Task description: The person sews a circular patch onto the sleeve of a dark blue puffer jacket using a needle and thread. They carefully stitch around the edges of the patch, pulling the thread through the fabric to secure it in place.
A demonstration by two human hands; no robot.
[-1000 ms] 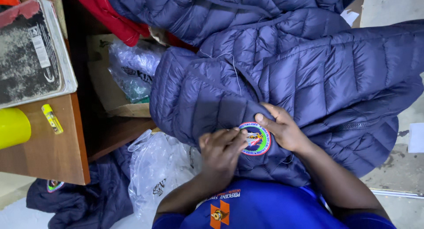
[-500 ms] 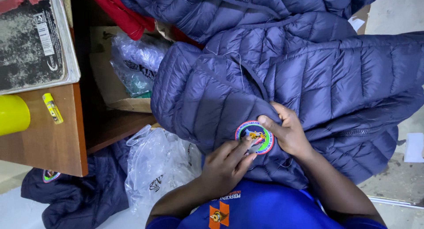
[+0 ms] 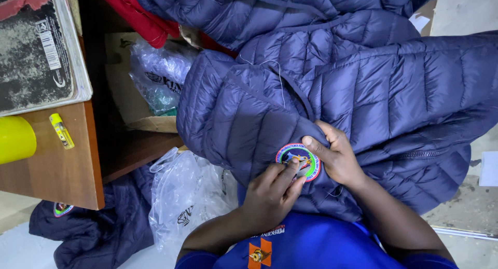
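A navy quilted jacket (image 3: 363,87) lies spread over my lap and the floor. A round multicoloured embroidered patch (image 3: 293,156) sits on its near fold. My left hand (image 3: 270,194) has its fingertips pinched together at the patch's lower edge; whether they hold something small I cannot tell. My right hand (image 3: 337,157) grips the jacket fabric beside the patch, thumb pressing on the patch's upper right rim. A loose pale thread (image 3: 277,72) trails across the jacket above.
At left, a wooden table (image 3: 57,170) carries a worn book (image 3: 36,51), a yellow cup (image 3: 13,139) and a small yellow tube (image 3: 61,130). Clear plastic bags (image 3: 187,196), a cardboard box (image 3: 137,100), a red garment (image 3: 137,15) and another navy jacket (image 3: 98,230) lie around.
My left hand's fingers have slid from the patch's left side to its lower edge, uncovering more of the patch. The right hand keeps its grip.
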